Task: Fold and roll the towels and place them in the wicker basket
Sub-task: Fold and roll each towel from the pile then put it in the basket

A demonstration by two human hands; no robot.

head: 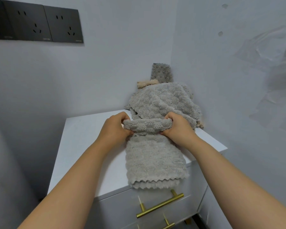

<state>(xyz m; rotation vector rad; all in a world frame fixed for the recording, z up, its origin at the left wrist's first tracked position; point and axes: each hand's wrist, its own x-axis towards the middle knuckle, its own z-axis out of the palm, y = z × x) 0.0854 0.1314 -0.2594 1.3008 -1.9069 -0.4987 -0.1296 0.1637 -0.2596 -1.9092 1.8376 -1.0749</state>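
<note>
- Item in hand: light grey fluffy towel (pixel 153 159) with a scalloped hem, folded into a long strip and lying lengthwise on the white cabinet top (pixel 89 138). Its far end is wound into a short roll (pixel 146 126). The near hem overhangs the front edge slightly.
- Left hand (pixel 116 128): grasping the left end of the roll, fingers curled over the top.
- Right hand (pixel 177 128): grasping the right end in the same way.
- Stock waiting: heap of grey fluffy towels (pixel 163 100) in the corner, just behind the roll. A beige cloth (pixel 147 83) and a dark grey textured cloth (pixel 162 72) lie behind it against the wall.
- Wicker basket: not in view.
- Risk, skew: uneven pull between the two hands would probably make the roll cone out at one end.
- Risk, slack: the pile is thick and springy. A loose first turn would likely give a fat roll that opens when let go.
- Risk, snagging: the roll sits close against the heap, so a loose edge of the heap could be drawn into it.
- Risk, sliding: the overhanging hem may drag the strip off the front, towards the brass bar handles (pixel 160 204) below.
- Writing: the black wall socket plates (pixel 38 23) carry a faint mark along their lower edge, too small to read.
- Labels: none seen on the towels or the cabinet.
</note>
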